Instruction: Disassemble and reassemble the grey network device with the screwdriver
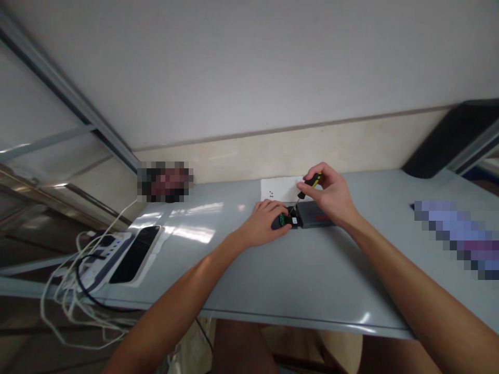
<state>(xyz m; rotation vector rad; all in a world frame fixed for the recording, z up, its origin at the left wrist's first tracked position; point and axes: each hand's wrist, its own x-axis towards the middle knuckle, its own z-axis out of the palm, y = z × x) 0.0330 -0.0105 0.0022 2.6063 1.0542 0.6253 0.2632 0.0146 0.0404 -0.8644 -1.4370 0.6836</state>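
Observation:
A screwdriver [312,183] with a black and yellow handle is in my right hand [329,192], gripped by thumb and fingers. Its thin shaft slants down to the uncovered part of a dark grey electronic device [317,214] lying on the table. At the device's left end my left hand [268,221] pinches it between thumb and fingers. A green circuit board [282,220] and black inner parts show between those fingers. Behind the device lies a white sheet [273,186] with several tiny dark pieces, perhaps screws, on it. My right hand partly covers the device's right end.
On the left of the grey table [249,275] are a phone [136,254] and a power strip [105,257] with tangled white cables [58,306]. A black cylindrical object [440,143] stands at the back right. Blurred-out items lie at both sides. A wall [241,161] closes off the back.

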